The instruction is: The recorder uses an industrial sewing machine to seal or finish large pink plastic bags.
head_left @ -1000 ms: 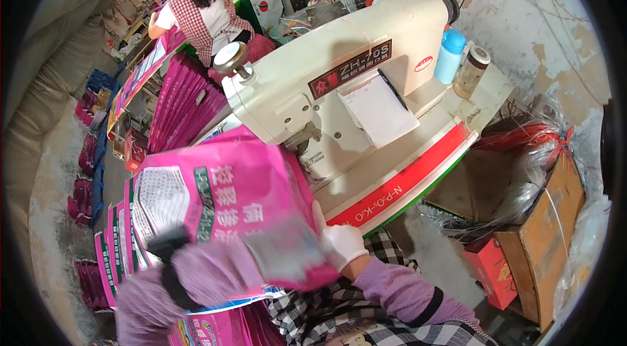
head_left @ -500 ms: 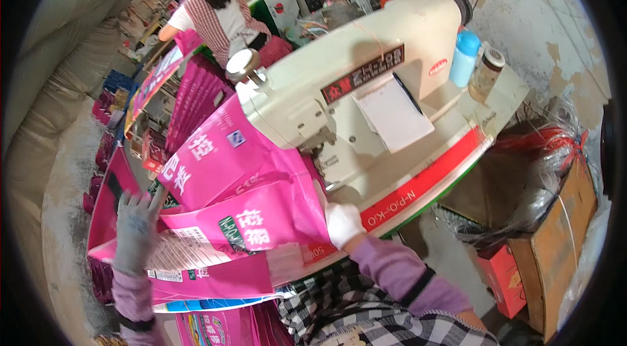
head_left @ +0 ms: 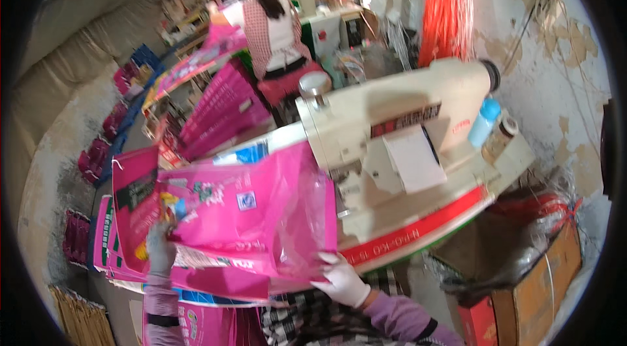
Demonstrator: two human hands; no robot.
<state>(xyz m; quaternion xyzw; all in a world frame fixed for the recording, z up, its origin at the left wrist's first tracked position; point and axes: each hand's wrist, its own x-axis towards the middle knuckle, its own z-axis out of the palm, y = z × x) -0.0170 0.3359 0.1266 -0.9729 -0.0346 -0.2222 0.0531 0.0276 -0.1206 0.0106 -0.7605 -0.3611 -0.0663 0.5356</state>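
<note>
A pink printed plastic bag [head_left: 261, 215] lies across the sewing machine table, its right edge beside the needle area of the white sewing machine [head_left: 392, 137]. My left hand [head_left: 160, 251], in a grey glove, is at the bag's left part, its fingers closed on the material by a fold; they are slightly blurred. My right hand [head_left: 343, 282], in a white glove, rests at the bag's lower right corner with fingers apart. Beneath it lie more pink bags [head_left: 241, 282]. A clear, shiny liner shows toward the bag's right side.
A white notepad [head_left: 415, 160] leans on the machine. A light blue bottle [head_left: 483, 122] and a brown jar [head_left: 501, 138] stand at its right end. A cardboard box [head_left: 539, 287] sits at lower right. Red strands [head_left: 446, 9] hang behind. Another person [head_left: 271, 32] sits farther ahead.
The view has shifted, so the machine sits lower and farther right. The upper bag now lies flatter, with its left part folded up. My left hand has come from open fingers onto the bag.
</note>
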